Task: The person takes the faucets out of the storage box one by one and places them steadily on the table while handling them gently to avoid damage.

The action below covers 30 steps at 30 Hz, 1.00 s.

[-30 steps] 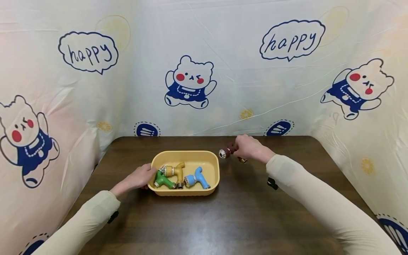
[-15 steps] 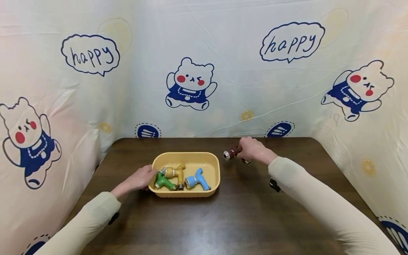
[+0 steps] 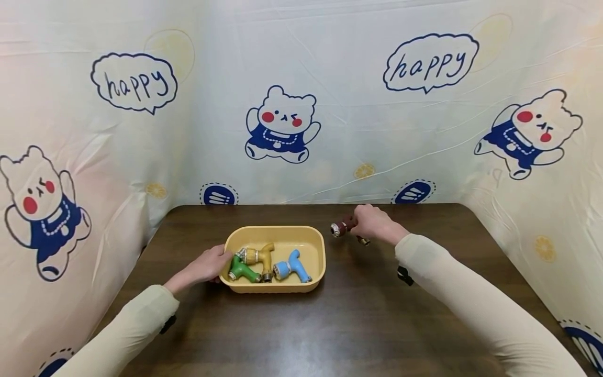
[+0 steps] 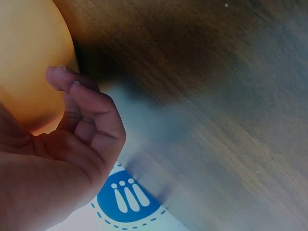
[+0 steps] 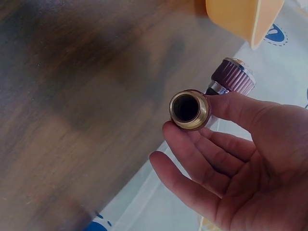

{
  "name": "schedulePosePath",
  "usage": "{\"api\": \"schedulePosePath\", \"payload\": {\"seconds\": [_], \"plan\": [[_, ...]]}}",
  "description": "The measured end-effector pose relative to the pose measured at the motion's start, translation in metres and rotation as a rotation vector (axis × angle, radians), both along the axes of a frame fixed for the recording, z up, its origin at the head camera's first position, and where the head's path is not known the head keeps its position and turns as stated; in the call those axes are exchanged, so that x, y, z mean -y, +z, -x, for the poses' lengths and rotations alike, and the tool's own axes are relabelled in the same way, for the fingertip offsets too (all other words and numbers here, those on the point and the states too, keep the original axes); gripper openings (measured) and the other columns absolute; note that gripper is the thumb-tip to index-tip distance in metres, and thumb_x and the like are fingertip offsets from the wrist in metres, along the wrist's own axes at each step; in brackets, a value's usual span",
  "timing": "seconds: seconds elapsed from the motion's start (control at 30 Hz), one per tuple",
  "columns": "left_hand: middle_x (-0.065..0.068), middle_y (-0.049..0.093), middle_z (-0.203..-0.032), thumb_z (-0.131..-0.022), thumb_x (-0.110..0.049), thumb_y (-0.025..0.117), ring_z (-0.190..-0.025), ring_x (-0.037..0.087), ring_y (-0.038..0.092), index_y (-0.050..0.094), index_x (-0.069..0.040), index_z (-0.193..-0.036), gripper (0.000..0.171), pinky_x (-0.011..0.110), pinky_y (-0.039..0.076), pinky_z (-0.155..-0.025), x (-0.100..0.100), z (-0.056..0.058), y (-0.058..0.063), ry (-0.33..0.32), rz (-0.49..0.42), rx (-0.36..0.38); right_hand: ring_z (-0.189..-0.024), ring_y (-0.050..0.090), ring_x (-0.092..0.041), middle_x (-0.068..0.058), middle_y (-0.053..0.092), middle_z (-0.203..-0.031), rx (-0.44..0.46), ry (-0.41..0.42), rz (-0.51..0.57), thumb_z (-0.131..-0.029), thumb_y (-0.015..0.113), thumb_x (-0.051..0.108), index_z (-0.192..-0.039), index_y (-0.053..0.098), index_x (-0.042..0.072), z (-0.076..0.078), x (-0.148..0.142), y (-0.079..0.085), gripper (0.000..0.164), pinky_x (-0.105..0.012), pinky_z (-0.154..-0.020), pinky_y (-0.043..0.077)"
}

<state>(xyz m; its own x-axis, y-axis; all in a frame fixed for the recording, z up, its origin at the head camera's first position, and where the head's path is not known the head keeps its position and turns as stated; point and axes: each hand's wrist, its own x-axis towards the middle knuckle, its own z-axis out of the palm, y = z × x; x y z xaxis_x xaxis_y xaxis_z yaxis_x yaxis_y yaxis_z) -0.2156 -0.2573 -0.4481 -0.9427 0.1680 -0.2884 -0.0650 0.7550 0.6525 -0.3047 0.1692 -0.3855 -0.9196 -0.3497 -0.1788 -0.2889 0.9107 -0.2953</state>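
A yellow plastic basin (image 3: 277,288) stands on the table, with my left hand (image 3: 209,263) gripping its left end, thumb at the rim. In the left wrist view the fingers curl beside the basin wall (image 4: 33,53). Inside lie a green tap (image 3: 241,270), a yellow tap (image 3: 266,257) and a light blue tap (image 3: 297,266). To the right of the basin, my right hand (image 3: 375,224) pinches a dark red tap (image 3: 346,225) between thumb and fingers. The right wrist view shows its ribbed knob (image 5: 233,77) and brass threaded end (image 5: 203,118).
The brown wooden table (image 3: 301,330) reaches back to a pale printed curtain (image 3: 348,120), which also hangs along both sides. From the right wrist, the basin's end (image 5: 236,19) appears just beyond the tap.
My right hand has shifted slightly to the right with the dark red tap, then come nearly to rest. The left hand keeps its grip on the basin.
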Motion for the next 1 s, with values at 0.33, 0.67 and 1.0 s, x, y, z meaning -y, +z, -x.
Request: {"api": "schedulePosePath", "payload": {"seconds": [0.33, 0.67, 1.0], "plan": [[0.01, 0.061, -0.074, -0.11, -0.02, 0.034, -0.055, 0.02, 0.059, 0.05, 0.008, -0.133, 0.04, 0.033, 0.052, -0.051, -0.001, 0.001, -0.001, -0.006, 0.0, -0.001, -0.063, 0.058, -0.021, -0.006, 0.064, -0.073, 0.016, -0.009, 0.026, -0.092, 0.076, 0.014, -0.083, 0.074, 0.006, 0.0, -0.004, -0.006, 0.012, -0.033, -0.054, 0.045], [0.01, 0.062, -0.075, -0.11, -0.021, 0.034, -0.055, 0.021, 0.059, 0.048, 0.01, -0.136, 0.043, 0.035, 0.053, -0.051, 0.0, 0.002, 0.002, -0.001, -0.01, 0.004, -0.069, 0.062, -0.024, -0.01, 0.067, -0.083, 0.035, -0.03, 0.03, -0.095, 0.076, 0.015, -0.099, 0.074, 0.002, 0.002, -0.003, -0.009, 0.014, -0.034, -0.06, 0.053], [0.01, 0.062, -0.074, -0.11, -0.021, 0.035, -0.054, 0.021, 0.059, 0.052, 0.008, -0.129, 0.039, 0.033, 0.051, -0.049, 0.0, 0.003, 0.0, -0.002, -0.015, -0.012, -0.071, 0.063, -0.024, -0.011, 0.068, -0.086, 0.035, -0.069, 0.049, -0.095, 0.075, 0.014, -0.102, 0.073, 0.0, 0.0, -0.005, -0.012, 0.016, -0.035, -0.061, 0.054]]}}
